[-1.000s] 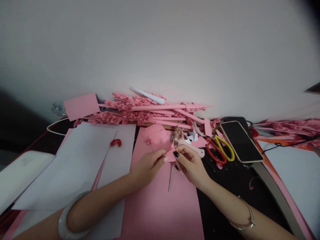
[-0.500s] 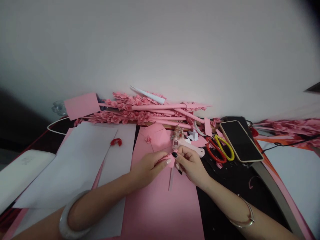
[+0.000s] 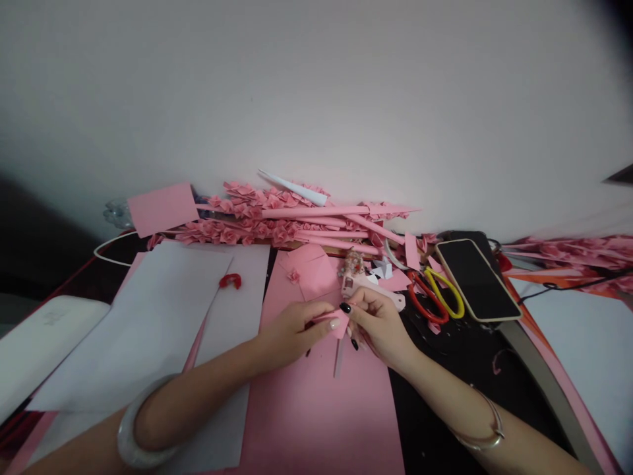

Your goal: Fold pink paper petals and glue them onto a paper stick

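1. Left hand (image 3: pixel 291 335): thumb and fingers clamped on small pink paper (image 3: pixel 339 324).
2. Right hand (image 3: pixel 383 331): thumb and fingers pinching same paper at its right edge.
3. Paper position: between both hands, over large pink sheet (image 3: pixel 321 415) on black tabletop (image 3: pixel 422 435).
4. Phone (image 3: pixel 481 280): farther right, lying flat.

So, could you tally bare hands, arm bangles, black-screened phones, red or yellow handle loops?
Bare hands: 2 (left hand, right hand)
Bangles: 2 (white bangle, silver bangle)
Black-screened phone: 1
Handle loops: 2 (red loop, yellow loop)
Total: 7
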`<state>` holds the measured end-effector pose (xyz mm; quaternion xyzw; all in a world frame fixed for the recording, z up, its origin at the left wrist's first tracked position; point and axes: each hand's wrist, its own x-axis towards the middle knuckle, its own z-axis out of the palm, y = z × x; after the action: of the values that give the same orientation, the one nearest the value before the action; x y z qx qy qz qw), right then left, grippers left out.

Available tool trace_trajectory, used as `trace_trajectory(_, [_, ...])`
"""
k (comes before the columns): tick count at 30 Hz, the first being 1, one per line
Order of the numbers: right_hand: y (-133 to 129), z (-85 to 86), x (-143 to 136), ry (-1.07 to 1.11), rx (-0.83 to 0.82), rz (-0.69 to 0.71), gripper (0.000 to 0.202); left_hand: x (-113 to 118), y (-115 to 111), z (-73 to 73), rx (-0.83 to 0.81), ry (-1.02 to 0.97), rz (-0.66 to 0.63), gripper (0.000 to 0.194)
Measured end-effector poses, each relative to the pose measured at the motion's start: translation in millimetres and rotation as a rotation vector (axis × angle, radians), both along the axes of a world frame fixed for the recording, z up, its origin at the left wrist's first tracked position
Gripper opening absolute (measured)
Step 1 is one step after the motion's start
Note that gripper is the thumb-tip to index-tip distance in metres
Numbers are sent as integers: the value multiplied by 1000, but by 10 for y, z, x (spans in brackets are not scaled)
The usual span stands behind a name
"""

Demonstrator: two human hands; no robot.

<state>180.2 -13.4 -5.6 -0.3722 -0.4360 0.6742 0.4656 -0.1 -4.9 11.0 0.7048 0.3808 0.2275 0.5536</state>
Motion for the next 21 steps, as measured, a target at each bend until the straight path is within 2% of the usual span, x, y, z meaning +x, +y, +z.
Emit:
trace_trajectory(2, [-8, -1, -9, 5, 23, -33, 22, 16, -1, -18, -121, -116, 57, 12])
trace_trajectory(5, [-13, -3, -19, 5, 38, -54, 23, 38, 14, -33, -288, -299, 149, 27])
trace_trajectory(7, [-14, -1, -23, -1, 55, -66, 24, 45, 29, -35, -359, -339, 165, 31])
trace_trajectory(9, [-15, 4, -25, -26, 83, -79, 26, 46, 43, -43, -385, -324, 156, 24])
trace_trajectory(11, [-21, 12, -28, -82, 108, -82, 28, 42, 53, -62, -368, -301, 161, 18])
trace_trajectory(15, [-43, 44, -39, -207, 130, -41, 31, 27, 62, -82, -225, -245, 208, 23])
trace_trajectory(18, [-60, 74, -44, -307, 167, 34, 32, 13, 62, -49, -75, -162, 280, 27])
trace_trajectory(21, [-74, 103, -39, -449, 239, 130, 30, 5, 62, -15, -3, -140, 339, 25])
